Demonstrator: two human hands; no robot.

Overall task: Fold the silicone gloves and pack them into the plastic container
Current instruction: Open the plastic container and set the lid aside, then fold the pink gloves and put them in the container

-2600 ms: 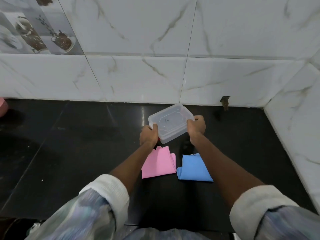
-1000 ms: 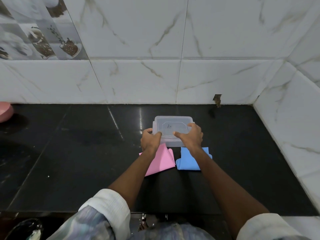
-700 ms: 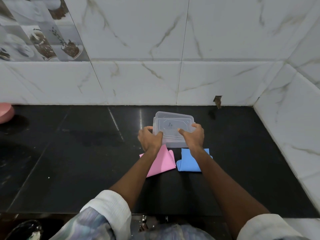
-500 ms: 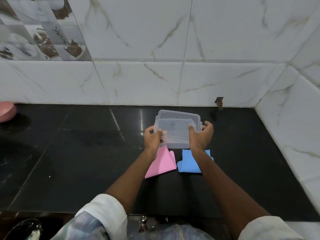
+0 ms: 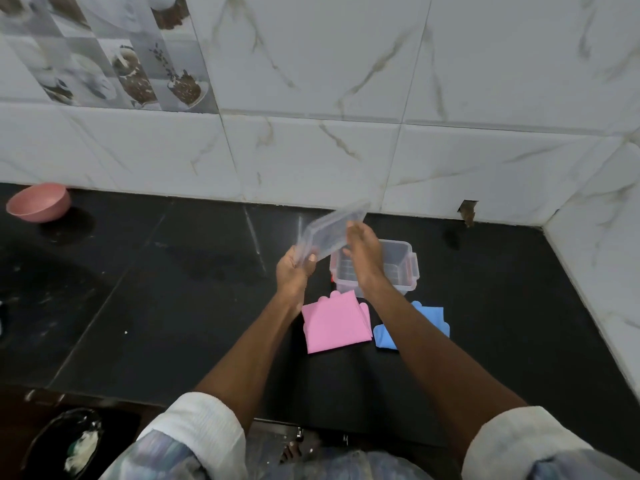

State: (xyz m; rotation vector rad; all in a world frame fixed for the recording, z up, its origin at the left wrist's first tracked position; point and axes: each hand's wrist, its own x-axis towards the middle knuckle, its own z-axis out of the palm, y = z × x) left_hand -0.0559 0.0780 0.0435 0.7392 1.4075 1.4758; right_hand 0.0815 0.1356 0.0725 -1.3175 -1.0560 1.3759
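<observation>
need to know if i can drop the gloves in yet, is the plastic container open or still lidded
Open. The lid is off, gripped tilted in the left hand, and the container stands uncovered on the counter, apparently empty.

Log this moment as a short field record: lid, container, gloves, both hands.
lid: off the container, tilted, held in the air
container: open, on the black counter, looks empty
pink glove: folded, on the counter
blue glove: folded, right of the pink one
left hand: grips the lid's lower corner
right hand: fingers straight, against the lid
</observation>
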